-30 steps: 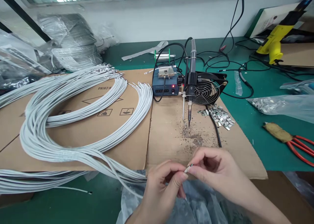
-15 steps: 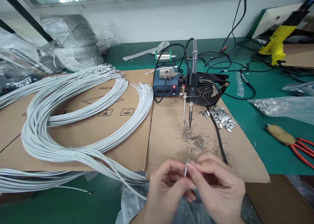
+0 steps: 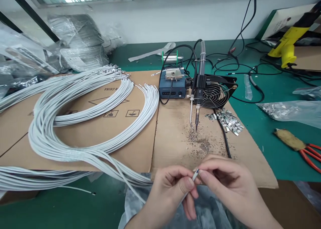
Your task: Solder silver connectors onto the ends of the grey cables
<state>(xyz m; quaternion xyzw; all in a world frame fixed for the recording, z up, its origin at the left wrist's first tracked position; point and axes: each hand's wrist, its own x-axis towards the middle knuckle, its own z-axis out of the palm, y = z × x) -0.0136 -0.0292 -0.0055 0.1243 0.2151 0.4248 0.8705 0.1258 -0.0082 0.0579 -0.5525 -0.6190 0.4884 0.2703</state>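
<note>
My left hand [image 3: 173,189] pinches the end of a thin grey cable [image 3: 194,176] between thumb and forefinger, low in the middle of the view. My right hand [image 3: 225,184] meets it from the right, its fingertips closed on the cable's tip, where a small metal piece may sit; it is too small to tell. Both hands hover above the near edge of the brown cardboard sheet [image 3: 173,135]. Straight ahead, a soldering iron [image 3: 198,88] hangs tip-down in its holder over a patch of solder scraps [image 3: 200,143].
Large loops of grey cables [image 3: 75,122] cover the cardboard at left. A blue soldering station [image 3: 173,87], a black fan [image 3: 215,92] and a pile of small metal clips [image 3: 228,120] sit behind. Red-handled pliers [image 3: 301,147], a clip bag [image 3: 288,110] and a yellow tool [image 3: 286,48] lie right.
My two hands stayed together on the cable tip, shifting slightly nearer and lower; the tip turned from pointing upward to slanting right. The view drifted a little.
</note>
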